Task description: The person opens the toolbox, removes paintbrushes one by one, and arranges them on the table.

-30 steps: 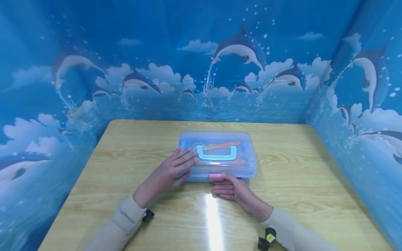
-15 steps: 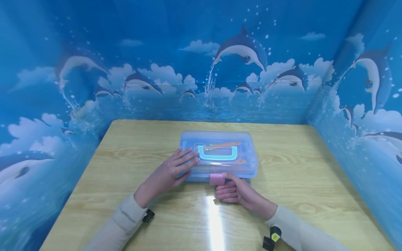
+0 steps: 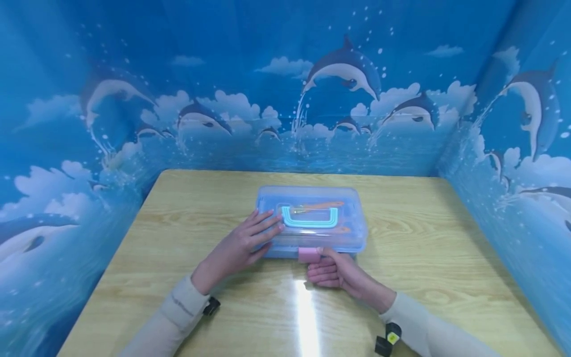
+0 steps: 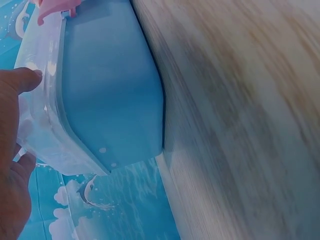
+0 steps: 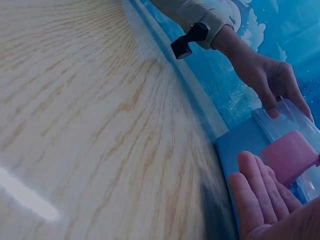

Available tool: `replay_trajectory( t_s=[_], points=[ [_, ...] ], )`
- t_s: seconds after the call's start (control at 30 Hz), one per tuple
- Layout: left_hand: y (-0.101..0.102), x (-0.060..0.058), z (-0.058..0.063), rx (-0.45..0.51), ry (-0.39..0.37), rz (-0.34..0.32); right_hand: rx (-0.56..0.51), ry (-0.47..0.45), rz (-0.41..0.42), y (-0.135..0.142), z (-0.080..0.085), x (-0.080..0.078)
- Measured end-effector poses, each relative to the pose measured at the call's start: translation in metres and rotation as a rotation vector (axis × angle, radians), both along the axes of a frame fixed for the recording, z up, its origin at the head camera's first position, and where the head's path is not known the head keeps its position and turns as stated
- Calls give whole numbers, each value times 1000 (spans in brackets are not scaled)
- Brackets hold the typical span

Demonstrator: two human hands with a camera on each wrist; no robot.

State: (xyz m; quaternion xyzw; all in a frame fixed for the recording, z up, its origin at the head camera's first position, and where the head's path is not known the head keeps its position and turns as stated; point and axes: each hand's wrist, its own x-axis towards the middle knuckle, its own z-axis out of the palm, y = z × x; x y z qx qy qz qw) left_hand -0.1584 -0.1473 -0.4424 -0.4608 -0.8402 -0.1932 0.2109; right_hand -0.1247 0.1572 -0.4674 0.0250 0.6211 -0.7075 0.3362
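A plastic case with a light blue body [image 4: 110, 85] and a clear lid [image 3: 352, 198] sits on the table. Orange-handled paintbrushes [image 3: 329, 205] show through the lid, below a turquoise carry handle [image 3: 310, 224]. On the case's front, a pink latch [image 3: 309, 255] juts outward, away from the blue wall. My left hand [image 3: 241, 243] rests on the lid's left part with spread fingers. At the latch's right edge is the thumb of my right hand [image 3: 343, 276]. In the right wrist view its other fingers [image 5: 255, 187] extend beside the latch; the thumb is hidden there.
The wood-grain table [image 3: 424, 258] extends around the case, with a bright light reflection in front of it. A blue dolphin-print curtain [image 3: 245, 124] encloses the back and both sides. Each wrist wears a small black camera [image 3: 388, 339].
The pink latch shows more of its face than a second ago, and the right hand has shifted slightly right and toward me. My left hand stays on the lid.
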Motion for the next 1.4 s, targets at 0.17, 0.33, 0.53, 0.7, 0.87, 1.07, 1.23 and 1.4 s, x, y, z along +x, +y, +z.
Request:
replay_trajectory(
  t_s=[0.17,0.33,0.53,0.7,0.87,1.07,1.23,1.4],
  points=[
    [-1,0,-1,-7,-6,5,-11,51,8,0,0,3],
    [0,0,-1,-7,-13,0,-41,132,32,3,-1,7],
    [1,0,0,-7,-10,-1,-67,240,59,7,-6,9],
    [2,-1,0,-3,2,0,-63,297,75,7,-9,11],
    [3,-1,1,-2,11,2,0,351,77,9,-6,12],
    [2,-2,1,-18,8,4,172,415,78,14,-5,14],
    [0,-3,-1,-23,11,2,234,476,106,17,-8,14],
    [0,-4,-3,-21,26,-20,314,601,143,18,-10,14]
  ],
)
